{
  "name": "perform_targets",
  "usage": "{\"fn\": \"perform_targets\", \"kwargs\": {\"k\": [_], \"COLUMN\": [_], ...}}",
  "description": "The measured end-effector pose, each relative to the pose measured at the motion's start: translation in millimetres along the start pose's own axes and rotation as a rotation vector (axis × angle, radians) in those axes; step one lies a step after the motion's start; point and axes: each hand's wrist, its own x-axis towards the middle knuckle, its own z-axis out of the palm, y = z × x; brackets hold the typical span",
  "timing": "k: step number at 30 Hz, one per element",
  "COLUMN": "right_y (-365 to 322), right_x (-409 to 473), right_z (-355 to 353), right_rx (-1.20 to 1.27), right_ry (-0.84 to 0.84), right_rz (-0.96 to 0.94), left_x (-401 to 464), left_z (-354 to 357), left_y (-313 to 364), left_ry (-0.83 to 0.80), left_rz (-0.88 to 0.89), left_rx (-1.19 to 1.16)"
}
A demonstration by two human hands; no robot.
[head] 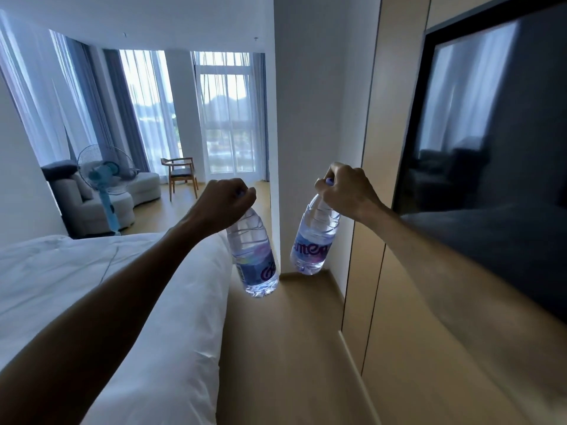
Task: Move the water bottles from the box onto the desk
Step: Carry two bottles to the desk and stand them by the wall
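Bedroom aisle, wooden floor, frame centre: left hand and right hand, arms outstretched, each clenched round a hanging water bottle's neck — left bottle, right bottle.

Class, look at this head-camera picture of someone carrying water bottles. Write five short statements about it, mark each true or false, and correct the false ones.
1. Each hand grips a bottle by its cap end. True: the left hand holds the left bottle, the right hand holds the right bottle.
2. The bottles stand on a desk. False: both hang in the air above the floor.
3. A bed with white bedding lies on the person's left. True.
4. The fan is red. False: it is blue.
5. The bottles are empty. False: both hold clear water.
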Motion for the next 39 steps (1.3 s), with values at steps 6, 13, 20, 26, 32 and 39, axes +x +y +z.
{"fn": "perform_targets", "kwargs": {"k": [6, 13, 20, 26, 32, 39], "right_y": [37.8, 79.3, 107.1, 121.5, 127.2, 147.7], "right_x": [95.9, 234.1, 346.9, 440.4, 540.3, 644.3], "right_z": [64.4, 130.7, 206.1, 290.4, 375.5, 464.2], "right_rx": [0.016, 0.025, 0.042, 0.045, 0.027, 0.033], "right_ry": [-0.023, -0.125, -0.135, -0.133, -0.175, -0.144], "right_rz": [-0.043, -0.133, -0.162, -0.179, -0.169, -0.16], "left_x": [80.0, 188.9, 277.6, 347.8, 426.1, 522.1], "left_z": [39.6, 87.8, 121.2, 152.5, 180.3, 207.3], "left_y": [-65.1, -140.2, -218.2, -316.2, -422.0, -529.5], "left_ry": [0.007, 0.031, 0.071, 0.076, 0.011, -0.001], "left_rz": [0.0, -0.052, -0.083, -0.116, -0.09, -0.054], "left_rx": [0.043, 0.122, 0.161, 0.141, 0.094, 0.076]}}
